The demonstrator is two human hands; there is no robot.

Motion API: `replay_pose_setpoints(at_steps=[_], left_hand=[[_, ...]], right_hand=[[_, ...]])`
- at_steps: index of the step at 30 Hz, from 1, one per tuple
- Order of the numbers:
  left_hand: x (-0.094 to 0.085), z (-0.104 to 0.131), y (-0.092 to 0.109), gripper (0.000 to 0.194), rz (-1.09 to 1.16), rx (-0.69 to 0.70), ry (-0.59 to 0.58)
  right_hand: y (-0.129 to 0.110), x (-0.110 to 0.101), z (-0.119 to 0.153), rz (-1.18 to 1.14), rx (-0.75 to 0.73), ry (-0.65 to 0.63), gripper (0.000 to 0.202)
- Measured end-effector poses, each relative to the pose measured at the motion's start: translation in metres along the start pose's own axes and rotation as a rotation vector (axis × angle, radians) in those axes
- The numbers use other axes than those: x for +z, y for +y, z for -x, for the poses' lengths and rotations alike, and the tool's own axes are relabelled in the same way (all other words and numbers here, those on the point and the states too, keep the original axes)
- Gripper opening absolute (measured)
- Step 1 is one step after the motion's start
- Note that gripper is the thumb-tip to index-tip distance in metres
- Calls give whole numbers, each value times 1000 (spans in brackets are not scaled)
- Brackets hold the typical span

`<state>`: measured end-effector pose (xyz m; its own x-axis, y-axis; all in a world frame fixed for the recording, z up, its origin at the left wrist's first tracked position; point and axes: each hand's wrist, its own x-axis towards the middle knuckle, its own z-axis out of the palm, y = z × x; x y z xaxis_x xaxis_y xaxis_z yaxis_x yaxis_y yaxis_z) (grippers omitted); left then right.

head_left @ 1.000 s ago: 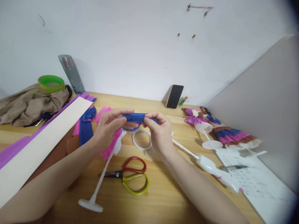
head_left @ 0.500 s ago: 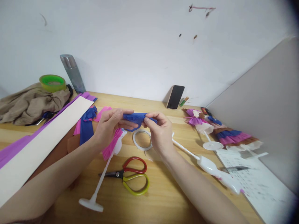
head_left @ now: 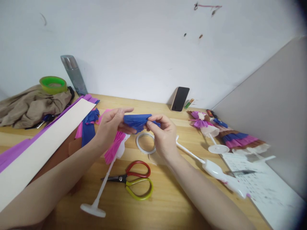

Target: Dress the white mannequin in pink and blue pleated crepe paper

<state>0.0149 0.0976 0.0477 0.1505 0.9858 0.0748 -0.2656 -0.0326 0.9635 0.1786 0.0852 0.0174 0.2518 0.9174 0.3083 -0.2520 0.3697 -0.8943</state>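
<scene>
A crumpled tan cloth [head_left: 35, 105] lies at the far left, bearing a broad yellow-green tape roll with a bright green inner ring [head_left: 53, 91]. Just beside it, a grey-green bottle with a silvery cap [head_left: 76, 76] stands near the plain white wall [head_left: 124, 57]. A black-screened phone with a pale edge [head_left: 180, 99] leans against that wall, with a small green-and-copper cylinder [head_left: 189, 103] near its right side. High above, a thin reddish strand [head_left: 208, 6] runs between two wall fixings.

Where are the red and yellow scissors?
In the head view, the scissors lie on the table, low and just left of centre, below the white ring, blades crossing the round-footed white rod.
</scene>
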Motion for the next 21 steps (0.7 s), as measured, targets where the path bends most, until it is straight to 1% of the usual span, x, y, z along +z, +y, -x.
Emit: replay_pose_setpoints(at_steps=[2,4,7,9,12,13,18,21], left_hand=[[-2,-1,0,48,-37,20,73],[-3,-1,0,49,-72,77,89],[0,4,-2,47,-127,144,3],[3,7,-6,50,-120,161,-55],[9,10,-13,59,-70,179,-72],[10,11,-14,58,-63,179,-66],[14,12,-15,41,-57,175,11],[14,13,-12,39,-48,185,24]], right_hand=[[1,0,-1,-3,10,30,11],[2,-1,-2,-3,17,60,11],[4,0,-2,5,4,79,12],[4,1,-1,18,-14,76,12],[2,4,2,41,-26,61,11],[1,5,4,45,-27,53,11],[-2,8,8,38,-20,18,14],[-3,8,8,54,-13,20,14]])
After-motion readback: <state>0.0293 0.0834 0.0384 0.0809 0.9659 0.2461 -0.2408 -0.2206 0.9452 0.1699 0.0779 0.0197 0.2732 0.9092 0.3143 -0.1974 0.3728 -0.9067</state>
